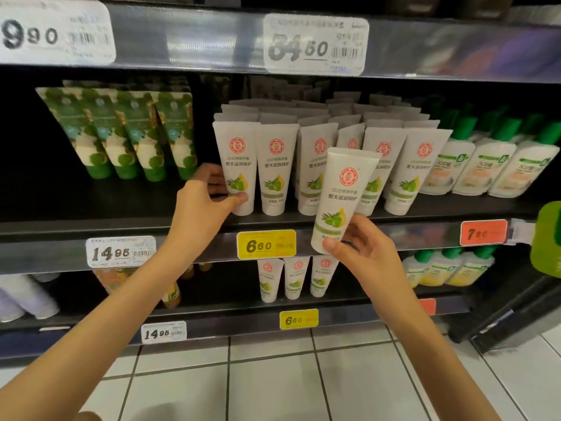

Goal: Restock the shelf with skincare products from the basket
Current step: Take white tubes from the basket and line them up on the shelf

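Right hand (361, 252): fingers pinch lower cap end of white plastic red-emblem tube (344, 189). Left hand (203, 203): fingers curl round leftmost shelved tube (237, 156).

On the middle shelf (121, 208) stand four green leaf-patterned plastic tubes (130, 138). Five white plastic tubes with red round emblems (274, 168) form the front row, with more behind, too crowded to count. Three white bottles with green caps (491, 165) stand in front at the right. One identical white tube (343, 202) is held up. The lower shelf (227, 299) shows three matching white tubes (296, 281) and three yellowish green-capped bottles (446, 268). Two yellow price tags (266, 244) and four white price tags (120, 252) are visible.
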`<state>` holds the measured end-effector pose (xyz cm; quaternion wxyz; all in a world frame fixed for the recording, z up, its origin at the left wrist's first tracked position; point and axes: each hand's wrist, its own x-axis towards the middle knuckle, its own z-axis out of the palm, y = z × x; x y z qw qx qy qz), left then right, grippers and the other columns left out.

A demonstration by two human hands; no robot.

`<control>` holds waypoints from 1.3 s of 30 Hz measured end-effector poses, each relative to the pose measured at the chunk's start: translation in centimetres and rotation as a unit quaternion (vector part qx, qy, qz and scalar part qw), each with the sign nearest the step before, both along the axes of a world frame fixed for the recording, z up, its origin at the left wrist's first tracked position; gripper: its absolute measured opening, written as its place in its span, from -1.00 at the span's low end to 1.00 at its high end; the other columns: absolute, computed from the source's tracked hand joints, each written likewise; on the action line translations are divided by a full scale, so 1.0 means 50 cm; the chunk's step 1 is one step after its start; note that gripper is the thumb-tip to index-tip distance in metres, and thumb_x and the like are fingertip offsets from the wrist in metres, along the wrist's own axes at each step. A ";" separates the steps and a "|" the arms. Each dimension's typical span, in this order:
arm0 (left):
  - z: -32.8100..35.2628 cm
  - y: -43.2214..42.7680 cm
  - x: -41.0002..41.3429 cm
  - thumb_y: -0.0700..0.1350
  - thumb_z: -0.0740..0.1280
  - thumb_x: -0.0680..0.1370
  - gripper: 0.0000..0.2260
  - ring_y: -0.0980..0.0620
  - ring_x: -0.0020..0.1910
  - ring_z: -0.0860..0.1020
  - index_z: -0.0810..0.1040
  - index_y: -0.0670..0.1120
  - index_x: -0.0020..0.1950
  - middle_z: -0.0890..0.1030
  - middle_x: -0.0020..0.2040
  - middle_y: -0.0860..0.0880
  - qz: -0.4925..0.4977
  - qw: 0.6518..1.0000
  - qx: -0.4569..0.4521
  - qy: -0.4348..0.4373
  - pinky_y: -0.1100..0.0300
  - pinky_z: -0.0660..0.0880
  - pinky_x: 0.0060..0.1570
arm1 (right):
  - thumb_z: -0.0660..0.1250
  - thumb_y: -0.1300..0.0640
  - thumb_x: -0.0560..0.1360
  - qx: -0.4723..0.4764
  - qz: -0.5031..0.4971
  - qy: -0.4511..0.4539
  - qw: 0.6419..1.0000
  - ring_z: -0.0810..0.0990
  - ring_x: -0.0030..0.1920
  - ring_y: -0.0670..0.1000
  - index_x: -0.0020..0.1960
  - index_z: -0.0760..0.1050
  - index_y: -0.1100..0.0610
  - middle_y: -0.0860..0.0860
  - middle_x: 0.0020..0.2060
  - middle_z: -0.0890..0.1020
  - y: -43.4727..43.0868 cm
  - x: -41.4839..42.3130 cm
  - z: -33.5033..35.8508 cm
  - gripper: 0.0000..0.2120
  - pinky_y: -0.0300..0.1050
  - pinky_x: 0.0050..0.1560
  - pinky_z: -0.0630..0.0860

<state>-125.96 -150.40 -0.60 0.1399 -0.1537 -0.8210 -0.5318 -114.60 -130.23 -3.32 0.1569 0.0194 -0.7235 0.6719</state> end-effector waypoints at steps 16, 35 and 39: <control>0.014 -0.023 0.125 -0.13 0.38 0.41 -0.79 0.30 -0.06 0.59 0.51 0.15 -0.04 0.64 -0.11 0.14 -0.105 0.988 0.105 -0.041 0.52 0.47 -0.19 | 0.47 0.26 0.34 -0.028 0.071 0.021 0.997 0.63 -0.09 -0.21 -0.01 0.48 -0.01 -0.13 -0.14 0.67 -0.151 -0.063 0.028 -0.68 -0.38 -0.16 0.53; 0.010 -0.129 -0.019 -0.26 0.37 0.46 -0.67 0.22 -0.03 0.54 0.48 -0.13 0.22 0.54 0.04 0.10 -0.002 1.000 0.014 -0.023 0.49 0.44 -0.03 | 0.29 0.09 0.47 0.036 0.013 0.002 0.999 0.65 -0.05 -0.14 -0.03 0.57 -0.01 -0.10 -0.12 0.69 -0.142 -0.074 0.030 -0.88 -0.35 0.00 0.54; 0.007 -0.115 -0.025 -0.24 0.37 0.47 -0.66 0.28 -0.04 0.50 0.48 -0.11 0.24 0.52 0.05 0.13 -0.011 1.000 -0.007 -0.010 0.60 0.40 -0.09 | 0.27 0.12 0.49 0.019 -0.006 -0.014 1.000 0.66 -0.06 -0.12 0.02 0.57 0.04 -0.07 -0.12 0.70 -0.123 -0.067 0.022 -0.85 -0.35 -0.01 0.55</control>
